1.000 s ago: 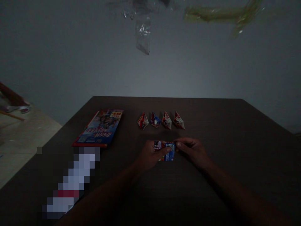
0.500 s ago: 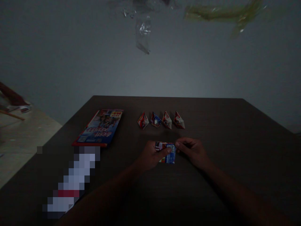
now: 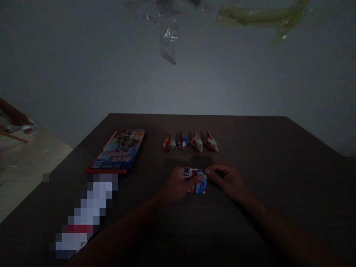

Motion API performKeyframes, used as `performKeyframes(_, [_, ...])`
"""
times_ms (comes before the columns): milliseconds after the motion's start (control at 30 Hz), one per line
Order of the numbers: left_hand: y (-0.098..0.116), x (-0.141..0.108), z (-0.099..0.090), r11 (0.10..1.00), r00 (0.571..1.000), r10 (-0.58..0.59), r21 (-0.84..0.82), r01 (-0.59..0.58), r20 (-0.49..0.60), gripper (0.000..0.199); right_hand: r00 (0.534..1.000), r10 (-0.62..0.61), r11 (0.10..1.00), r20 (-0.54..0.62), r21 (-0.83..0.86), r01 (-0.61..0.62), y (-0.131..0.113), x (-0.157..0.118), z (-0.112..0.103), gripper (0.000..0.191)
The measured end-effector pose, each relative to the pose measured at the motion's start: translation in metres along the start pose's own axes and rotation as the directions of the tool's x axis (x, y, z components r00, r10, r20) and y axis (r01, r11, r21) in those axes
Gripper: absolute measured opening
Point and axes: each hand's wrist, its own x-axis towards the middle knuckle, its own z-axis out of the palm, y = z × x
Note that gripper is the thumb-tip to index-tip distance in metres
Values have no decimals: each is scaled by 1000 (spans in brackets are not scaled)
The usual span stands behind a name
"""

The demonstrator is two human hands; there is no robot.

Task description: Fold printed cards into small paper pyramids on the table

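The left hand (image 3: 178,185) is gripping the printed paper piece (image 3: 198,187) above the surface (image 3: 250,148), thumb pressing its face. The piece is lying between the hands, its longer side seeming to run crosswise from left to right. The right hand (image 3: 228,180) is closing its fingertips at the upper right corner; whether they are pinching it, I cannot tell.

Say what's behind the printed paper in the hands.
Beyond the printed paper, four folded pieces sit in a row on the tabletop. The left hand has its thumb across the front; its other fingertips and anything else directly behind the paper are covered.
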Motion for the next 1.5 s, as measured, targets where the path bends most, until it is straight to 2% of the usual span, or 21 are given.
performKeyframes(133, [-2,1,0,1000,1000,-4,0,4,13,30,1000,11,999,20,-41,-10,-3,-1,0,29])
performKeyframes(400, [-4,1,-1,1000,1000,-24,-6,24,6,30,997,-52,993,52,-107,57,-3,-2,-1,30])
performKeyframes(600, [-3,2,-2,1000,1000,-12,-5,12,4,28,998,13,999,65,-42,-10,-3,-2,-1,27])
performKeyframes(833, [-1,0,-4,999,999,34,9,-34,25,29,999,-12,1000,47,-26,13,-1,-1,0,23])
performKeyframes(1067, [-6,1,-4,1000,1000,1,6,-1,26,29,998,-5,999,63,-32,8,-5,-2,1,25])
performKeyframes(1233, [-6,2,-5,999,999,-1,38,0,33,30,996,-43,996,80,-70,49,-6,-2,1,28])
performKeyframes(1500, [-3,2,-5,1000,999,-12,-12,13,49,27,995,-37,995,89,-90,45,-3,-3,1,30])
